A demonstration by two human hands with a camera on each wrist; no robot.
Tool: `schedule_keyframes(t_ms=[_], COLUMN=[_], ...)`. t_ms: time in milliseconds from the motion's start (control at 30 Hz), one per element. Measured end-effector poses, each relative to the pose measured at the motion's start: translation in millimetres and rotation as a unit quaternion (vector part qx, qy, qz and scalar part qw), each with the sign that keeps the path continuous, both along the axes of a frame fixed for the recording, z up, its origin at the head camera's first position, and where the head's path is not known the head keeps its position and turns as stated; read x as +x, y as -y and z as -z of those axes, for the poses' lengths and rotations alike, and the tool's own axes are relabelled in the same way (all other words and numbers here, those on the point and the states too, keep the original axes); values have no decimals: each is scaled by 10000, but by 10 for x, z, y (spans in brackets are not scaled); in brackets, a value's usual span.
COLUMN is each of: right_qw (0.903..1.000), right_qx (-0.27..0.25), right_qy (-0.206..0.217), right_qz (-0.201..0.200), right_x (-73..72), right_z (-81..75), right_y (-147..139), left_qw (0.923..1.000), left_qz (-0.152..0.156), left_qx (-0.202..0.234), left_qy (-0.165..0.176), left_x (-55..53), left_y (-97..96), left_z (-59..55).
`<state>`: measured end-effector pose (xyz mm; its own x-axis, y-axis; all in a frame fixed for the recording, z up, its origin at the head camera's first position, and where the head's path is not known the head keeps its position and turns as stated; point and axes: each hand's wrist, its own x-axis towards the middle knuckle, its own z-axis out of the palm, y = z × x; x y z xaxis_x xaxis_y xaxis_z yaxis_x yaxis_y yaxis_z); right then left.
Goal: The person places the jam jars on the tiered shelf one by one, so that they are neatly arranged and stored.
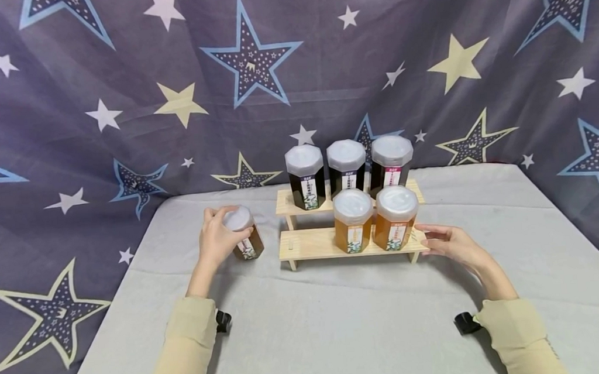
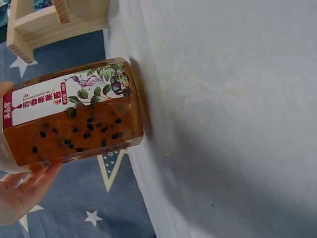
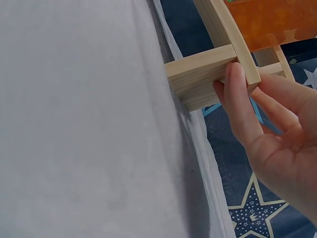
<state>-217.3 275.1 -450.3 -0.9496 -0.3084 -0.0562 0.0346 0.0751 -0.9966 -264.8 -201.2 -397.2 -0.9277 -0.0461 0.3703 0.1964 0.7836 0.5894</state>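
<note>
My left hand grips a jar of brown jam near its pale lid, left of a two-tier wooden rack. Dark seeds and a white label show on this jar in the left wrist view; its base is at the tablecloth, though I cannot tell if it touches. At the rack's right end, my right hand pinches the lower shelf. Thumb and fingers of the right hand lie on either side of that shelf end in the right wrist view.
Three dark jars stand on the upper shelf. Two amber jars occupy the middle and right of the lower shelf. A grey-white cloth covers the table, and a star-patterned curtain hangs behind it.
</note>
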Motion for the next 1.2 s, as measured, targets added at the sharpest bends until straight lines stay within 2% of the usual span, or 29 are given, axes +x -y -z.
schedule_keyframes(t_ms=[600, 933, 1200], right_qw=[9998, 9993, 9999], right_qx=[204, 337, 133], right_qy=[-30, -142, -92], right_qz=[-17, 32, 7], right_x=[-12, -20, -5], right_z=[3, -6, -3], right_y=[5, 4, -3], left_qw=[9998, 9991, 9988], left_qz=[-120, -88, -100], left_qx=[140, 253, 300], left_qy=[-113, -339, -362], left_x=[158, 265, 340], left_y=[-138, -216, -274], left_z=[-149, -241, -344])
